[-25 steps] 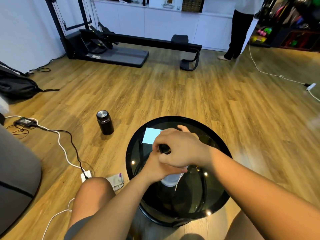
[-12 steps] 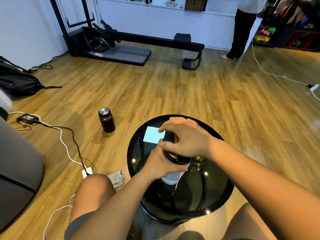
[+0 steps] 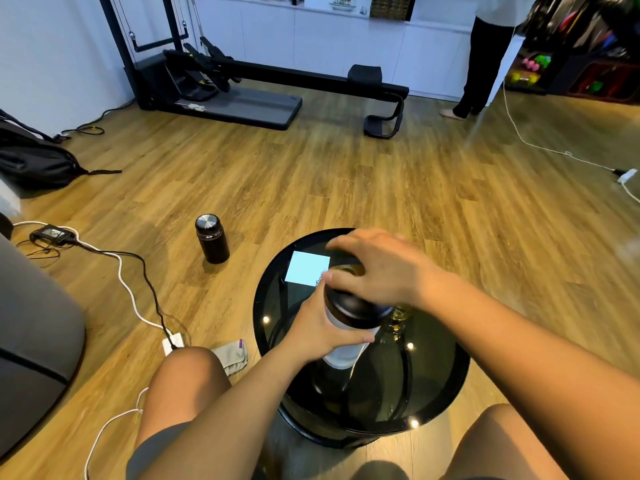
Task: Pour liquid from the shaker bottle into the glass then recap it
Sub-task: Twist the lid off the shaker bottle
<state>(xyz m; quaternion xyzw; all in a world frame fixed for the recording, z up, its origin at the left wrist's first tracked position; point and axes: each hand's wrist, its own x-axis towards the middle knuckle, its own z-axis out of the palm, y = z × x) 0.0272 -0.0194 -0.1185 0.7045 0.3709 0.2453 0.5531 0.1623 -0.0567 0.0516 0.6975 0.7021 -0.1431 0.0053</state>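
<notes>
My left hand [image 3: 322,330] clamps the shaker bottle [image 3: 341,355] upright over the black table [image 3: 433,375]; my right hand [image 3: 377,271] curls over its lid [image 3: 353,308]. Risk: the glass [image 3: 398,322] stands just beside, half hidden under my wrist; a jerky twist may topple it or slop liquid.

My one camera sits on my head, a wide view looking forward and down onto the round black table [image 3: 363,435] close below me, the wood floor [image 3: 346,174] stretching beyond it
</notes>
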